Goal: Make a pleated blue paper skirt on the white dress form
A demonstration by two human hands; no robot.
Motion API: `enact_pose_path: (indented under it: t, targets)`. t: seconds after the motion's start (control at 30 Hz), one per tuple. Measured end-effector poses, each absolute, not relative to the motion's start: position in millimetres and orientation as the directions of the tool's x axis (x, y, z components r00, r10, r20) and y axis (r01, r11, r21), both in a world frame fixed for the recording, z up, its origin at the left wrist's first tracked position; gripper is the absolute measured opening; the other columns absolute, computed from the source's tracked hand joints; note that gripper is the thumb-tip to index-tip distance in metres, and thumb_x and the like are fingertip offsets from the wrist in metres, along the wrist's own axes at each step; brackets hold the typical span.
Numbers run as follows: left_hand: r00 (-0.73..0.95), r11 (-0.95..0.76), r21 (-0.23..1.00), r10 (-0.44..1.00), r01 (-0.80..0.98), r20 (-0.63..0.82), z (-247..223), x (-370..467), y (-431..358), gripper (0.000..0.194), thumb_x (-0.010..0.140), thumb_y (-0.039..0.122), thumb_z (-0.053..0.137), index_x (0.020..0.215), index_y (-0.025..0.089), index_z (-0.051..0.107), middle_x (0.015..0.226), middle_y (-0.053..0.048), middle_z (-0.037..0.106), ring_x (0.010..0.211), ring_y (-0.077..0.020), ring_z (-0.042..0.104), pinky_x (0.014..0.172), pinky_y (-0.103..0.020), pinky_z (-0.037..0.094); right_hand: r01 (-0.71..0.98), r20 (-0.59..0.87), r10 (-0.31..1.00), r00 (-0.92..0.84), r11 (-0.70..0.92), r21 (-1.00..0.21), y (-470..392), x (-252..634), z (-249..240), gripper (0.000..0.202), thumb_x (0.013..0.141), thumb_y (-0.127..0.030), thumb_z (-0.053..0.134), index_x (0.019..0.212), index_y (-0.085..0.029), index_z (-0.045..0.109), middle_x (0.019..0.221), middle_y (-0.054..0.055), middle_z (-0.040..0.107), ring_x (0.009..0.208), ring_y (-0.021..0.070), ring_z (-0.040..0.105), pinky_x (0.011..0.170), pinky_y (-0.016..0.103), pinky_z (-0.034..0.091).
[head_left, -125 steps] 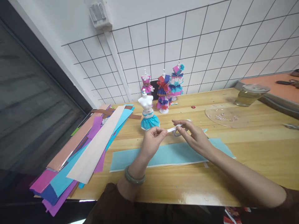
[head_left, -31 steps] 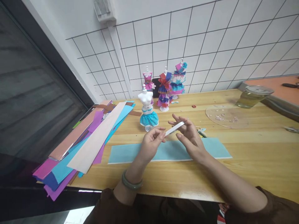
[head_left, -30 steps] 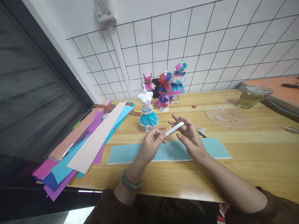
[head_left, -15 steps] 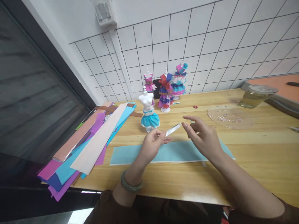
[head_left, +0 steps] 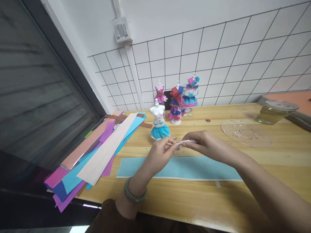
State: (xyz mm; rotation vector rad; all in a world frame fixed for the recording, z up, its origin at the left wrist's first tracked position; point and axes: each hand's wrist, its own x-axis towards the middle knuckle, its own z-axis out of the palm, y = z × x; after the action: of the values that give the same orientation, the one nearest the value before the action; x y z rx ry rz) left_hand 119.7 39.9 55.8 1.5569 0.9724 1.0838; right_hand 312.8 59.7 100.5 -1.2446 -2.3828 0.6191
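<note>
Pinched between the fingertips of my left hand (head_left: 160,154) is one end of a short, narrow white strip (head_left: 189,141). My right hand (head_left: 211,142) grips the same strip from the other side, its thumb and fingers closed along it. What the strip is made of I cannot tell. Below both hands a long light-blue sheet (head_left: 189,170) with a white lower edge lies flat on the table. Just behind my left hand stands a small white dress form (head_left: 157,111) in a blue gathered skirt (head_left: 160,131).
Overlapping coloured sheets (head_left: 107,150) spread over the table's left side. Several dressed mini forms (head_left: 177,102) stand by the wall. To the right are a clear round plate (head_left: 225,132) with small gems and a lidded container (head_left: 269,115) of yellowish liquid. A small white scrap (head_left: 218,184) touches the sheet's front edge.
My right hand has come left and closed on the white strip, which was in my left hand alone. The strip now lies more level. The view has shifted slightly.
</note>
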Motion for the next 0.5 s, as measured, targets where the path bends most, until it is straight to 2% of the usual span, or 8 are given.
enact_pose_path:
  t: [0.03, 0.1, 0.17, 0.2, 0.37, 0.5]
  targets:
    - [0.263, -0.265, 0.956, 0.938, 0.127, 0.225, 58.1, 116.6, 41.6, 0.019, 0.084, 0.037, 0.057, 0.085, 0.018, 0.057, 0.12, -0.011, 0.06, 0.081, -0.015, 0.067, 0.072, -0.03, 0.054, 0.695, 0.187, 0.845, -0.501, 0.521, -0.495, 60.2, 308.8, 101.0, 0.036, 0.091, -0.047, 0.043, 0.091, -0.02, 0.067, 0.075, 0.004, 0.071, 0.064, 0.017, 0.063, 0.054, 0.026, 0.04]
    - [0.198, -0.377, 0.894, 0.921, 0.243, 0.335, 61.9, 110.9, 46.1, 0.017, 0.085, 0.035, 0.055, 0.083, 0.018, 0.06, 0.1, -0.008, 0.066, 0.076, -0.014, 0.064, 0.067, -0.027, 0.051, 0.745, 0.322, 0.844, -0.429, 0.532, -0.403, 62.7, 300.3, 100.5, 0.034, 0.09, -0.041, 0.046, 0.11, -0.018, 0.062, 0.077, 0.006, 0.072, 0.065, 0.0198, 0.065, 0.054, 0.027, 0.04]
    - [0.11, -0.459, 0.806, 0.885, 0.374, 0.453, 64.8, 105.9, 51.7, 0.017, 0.085, 0.033, 0.054, 0.079, 0.019, 0.061, 0.081, -0.004, 0.065, 0.069, -0.0134, 0.059, 0.062, -0.026, 0.047, 0.757, 0.428, 0.82, -0.381, 0.542, -0.365, 67.1, 292.8, 99.9, 0.04, 0.089, -0.037, 0.048, 0.124, -0.017, 0.052, 0.077, 0.006, 0.072, 0.067, 0.0212, 0.066, 0.054, 0.028, 0.041]
    - [0.072, -0.481, 0.768, 0.863, 0.423, 0.501, 66.0, 103.6, 54.7, 0.016, 0.085, 0.032, 0.055, 0.077, 0.02, 0.061, 0.076, -0.003, 0.063, 0.067, -0.0131, 0.057, 0.06, -0.025, 0.045, 0.75, 0.459, 0.809, -0.369, 0.55, -0.367, 69.5, 289.7, 100.1, 0.041, 0.09, -0.037, 0.048, 0.125, -0.017, 0.051, 0.076, 0.005, 0.072, 0.067, 0.0211, 0.066, 0.054, 0.027, 0.041]
    - [-0.028, -0.503, 0.747, 0.822, 0.435, 0.569, 71.4, 95.4, 66.7, 0.015, 0.083, 0.033, 0.057, 0.076, 0.021, 0.063, 0.072, -0.001, 0.063, 0.062, -0.0123, 0.052, 0.057, -0.025, 0.04, 0.692, 0.543, 0.763, -0.349, 0.601, -0.4, 79.3, 281.2, 103.0, 0.026, 0.09, -0.041, 0.047, 0.102, -0.022, 0.06, 0.074, 0.003, 0.072, 0.063, 0.0177, 0.066, 0.052, 0.025, 0.039]
    - [-0.062, -0.479, 0.791, 0.84, 0.38, 0.539, 69.7, 94.3, 72.9, 0.017, 0.081, 0.035, 0.06, 0.075, 0.02, 0.064, 0.071, -0.001, 0.063, 0.061, -0.0125, 0.053, 0.059, -0.025, 0.041, 0.754, 0.587, 0.715, -0.38, 0.607, -0.251, 88.2, 278.8, 99.4, 0.025, 0.092, -0.04, 0.045, 0.088, -0.022, 0.062, 0.073, 0.003, 0.07, 0.058, 0.016, 0.062, 0.05, 0.025, 0.032]
